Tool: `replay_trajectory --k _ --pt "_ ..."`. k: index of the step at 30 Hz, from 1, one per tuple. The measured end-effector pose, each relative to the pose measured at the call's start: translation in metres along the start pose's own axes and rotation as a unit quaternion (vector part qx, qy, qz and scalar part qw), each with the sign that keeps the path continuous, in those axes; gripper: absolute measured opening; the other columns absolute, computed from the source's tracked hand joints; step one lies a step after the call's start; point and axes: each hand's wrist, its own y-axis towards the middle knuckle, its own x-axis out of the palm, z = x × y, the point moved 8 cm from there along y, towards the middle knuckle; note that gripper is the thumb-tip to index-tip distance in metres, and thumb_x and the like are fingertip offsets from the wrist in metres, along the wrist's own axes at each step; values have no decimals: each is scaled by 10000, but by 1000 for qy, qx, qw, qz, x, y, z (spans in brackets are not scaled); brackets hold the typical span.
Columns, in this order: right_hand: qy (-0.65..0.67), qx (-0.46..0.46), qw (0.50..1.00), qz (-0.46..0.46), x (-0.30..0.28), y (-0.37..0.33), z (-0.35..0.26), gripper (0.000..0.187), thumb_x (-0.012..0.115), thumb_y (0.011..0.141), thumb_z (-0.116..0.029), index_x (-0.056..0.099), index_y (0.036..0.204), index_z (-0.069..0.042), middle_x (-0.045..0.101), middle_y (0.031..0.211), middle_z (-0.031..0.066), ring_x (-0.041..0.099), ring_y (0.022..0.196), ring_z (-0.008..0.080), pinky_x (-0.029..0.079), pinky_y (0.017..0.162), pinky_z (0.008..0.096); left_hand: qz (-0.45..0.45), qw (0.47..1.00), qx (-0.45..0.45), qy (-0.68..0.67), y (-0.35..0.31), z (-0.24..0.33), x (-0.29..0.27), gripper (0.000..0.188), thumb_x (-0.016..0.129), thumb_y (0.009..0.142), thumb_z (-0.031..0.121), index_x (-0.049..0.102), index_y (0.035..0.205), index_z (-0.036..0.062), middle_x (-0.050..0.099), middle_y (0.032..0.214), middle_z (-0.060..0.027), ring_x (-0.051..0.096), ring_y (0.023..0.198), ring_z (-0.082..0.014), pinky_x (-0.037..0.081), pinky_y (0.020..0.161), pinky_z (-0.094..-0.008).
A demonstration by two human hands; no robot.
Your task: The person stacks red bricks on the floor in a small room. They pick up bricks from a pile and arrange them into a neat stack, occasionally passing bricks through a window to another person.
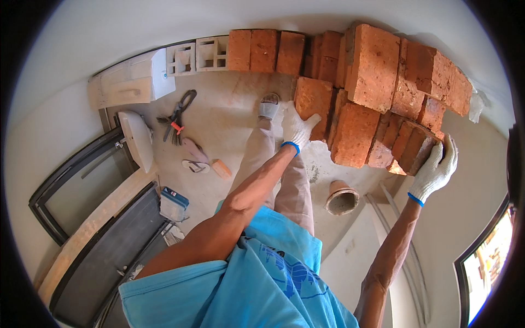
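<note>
Red-orange bricks are stacked ahead and to the right. My left hand point(299, 130), in a white knit glove with a blue cuff, is beside the left end brick point(313, 103) of the lower row. Its thumb points right along that brick's near edge, apart from the fingers; any contact is unclear. At the row's right end, my right hand point(439, 170), gloved alike, rests against a brown-red brick point(416, 155). Its thumb lies along the near face and its fingers curl round the outer side. Larger bricks point(374, 68) sit higher behind the row.
Pale hollow blocks point(212, 53) and a white box point(131, 79) line the far wall. A clay pot point(343, 199) stands near my legs. Sandals point(195, 156), a brick piece point(221, 169) and a black brush point(176, 121) lie left. Dark-framed panels point(82, 186) lean farther left; pipes point(407, 246) run right.
</note>
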Motion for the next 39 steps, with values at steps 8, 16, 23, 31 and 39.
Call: replay_trajectory --k 8,16,23,31,39 --pt "9 3 1000 -2 -1 2 -4 339 603 1005 -139 724 1301 -25 686 1370 144 600 1312 316 442 1147 429 101 986 41 123 -12 17 3 622 911 730 304 564 1117 -38 638 1086 -300 637 1003 -490 520 891 -561" --pt "7 -6 1000 -4 0 2 -2 338 591 1002 -130 730 1289 -19 689 1357 152 612 1296 314 450 1137 428 105 990 26 91 -10 20 -5 595 900 724 320 614 1087 -54 679 1029 -288 667 969 -467 542 858 -532" --pt "5 3 1000 -1 -1 2 -2 320 614 993 -145 741 1258 -17 690 1341 169 613 1289 328 446 1141 438 -29 996 -15 -77 11 16 -10 562 940 667 348 706 993 -44 760 893 -184 722 800 -279 562 724 -409" --pt "8 -3 1000 8 -3 4 -4 309 683 959 -145 748 1251 -70 706 1317 136 597 1296 335 446 1137 442 -90 970 -65 -217 8 14 -11 503 936 737 237 691 1076 -42 734 921 -100 695 767 -170 576 682 -348" --pt "-9 -2 999 40 -6 0 5 334 738 940 -219 747 1236 -66 705 1326 147 570 1345 380 436 1159 480 -147 946 -102 -272 -67 44 -88 545 891 846 157 621 1267 -60 697 1194 -118 692 1052 -198 561 949 -350"
